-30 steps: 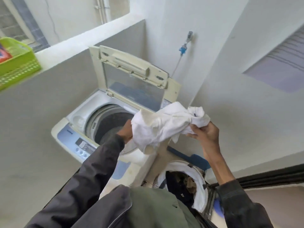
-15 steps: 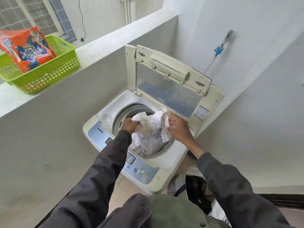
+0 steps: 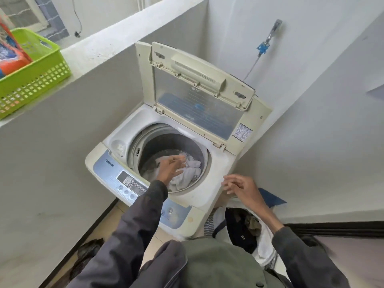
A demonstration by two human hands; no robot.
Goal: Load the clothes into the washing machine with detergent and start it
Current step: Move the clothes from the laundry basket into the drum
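Loading the drum, more clothes waiting below

The left hand (image 3: 171,168) hangs over the drum mouth, fingers loosely spread and empty, just above crumpled white clothes (image 3: 188,176) lying inside the cream top-loading washing machine (image 3: 217,183). The right hand (image 3: 242,187), likewise relaxed and holding nothing, hovers over the machine's right rim. Straight below it, toward the person, sits a white laundry bag (image 3: 267,247) of dark garments (image 3: 240,231), so the right hand is probably the nearer one for the next pick.
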